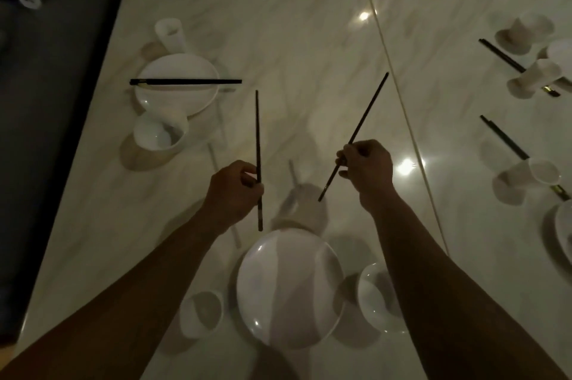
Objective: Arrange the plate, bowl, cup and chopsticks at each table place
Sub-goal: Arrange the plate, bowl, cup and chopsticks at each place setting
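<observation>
Above the near place setting, each hand holds a single dark chopstick clear of the pale marble table (294, 39). The left hand (233, 191) has its fingers curled round the left chopstick (257, 132), which stands almost straight away from the person, its lower end just beyond the rim of the near plate (291, 290). The right hand (366, 169) pinches the right chopstick (368, 110) low on its length, and this one leans up and to the right. The two sticks are well apart. The round white plate lies between the forearms; a small cup (201, 313) stands just left of it and a white bowl (374, 296) just right of it, partly hidden by the right forearm. Further left along the table edge lies a second plate (179, 101) with a pair of chopsticks (185, 81) laid across it, a tall cup (170, 34) beyond it and a second bowl (159, 132) on its near side. More white dishes and dark chopsticks lie at the far right.
</observation>
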Demonstrator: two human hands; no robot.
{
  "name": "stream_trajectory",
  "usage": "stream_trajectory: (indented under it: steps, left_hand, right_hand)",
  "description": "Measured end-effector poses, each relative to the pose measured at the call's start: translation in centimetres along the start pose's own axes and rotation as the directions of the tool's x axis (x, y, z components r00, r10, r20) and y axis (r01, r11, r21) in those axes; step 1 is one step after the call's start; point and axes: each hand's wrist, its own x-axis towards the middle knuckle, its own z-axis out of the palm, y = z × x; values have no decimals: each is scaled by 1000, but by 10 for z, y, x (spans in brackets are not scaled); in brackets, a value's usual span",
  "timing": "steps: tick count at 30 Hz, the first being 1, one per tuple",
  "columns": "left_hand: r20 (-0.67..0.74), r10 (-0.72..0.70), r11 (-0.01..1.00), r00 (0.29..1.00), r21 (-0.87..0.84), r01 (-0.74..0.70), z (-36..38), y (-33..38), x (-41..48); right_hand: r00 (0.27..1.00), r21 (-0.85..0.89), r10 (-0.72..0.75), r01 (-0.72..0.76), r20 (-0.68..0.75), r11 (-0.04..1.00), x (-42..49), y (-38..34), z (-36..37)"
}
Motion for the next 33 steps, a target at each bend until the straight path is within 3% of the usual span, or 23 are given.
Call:
stream_trajectory:
  steps: [4, 8, 11, 14, 21, 33]
  left_hand:
    - [-9, -10, 993, 1000, -120, 9, -22, -8, -35]
    - [12, -53, 985, 999, -163, 54, -31, -19, -71]
    - [8, -52, 983, 999, -174, 53, -34, -27, -97]
    - [-5, -35, 990, 999, -134, 34, -38, -37, -119]
    - [9, -30, 996, 1000, -86, 30, -54, -59, -159]
    - [91, -13, 998, 996, -55, 18, -49, -56, -191]
  right_hand:
    - [990, -77, -135, 137, 35, 988, -32, -8, -9]
    - [986, -267, -98, 131, 132, 955, -78, 23, -5]
    - [976, -505, -86, 178, 199, 844, -121, 55, -2]
    - [963, -601, -26, 188, 268, 777, -160, 83, 2]
    - [971, -690, -28, 188, 236, 699, -201, 104, 7]
    - [978, -662, 4, 137, 207, 737, -204, 121, 14]
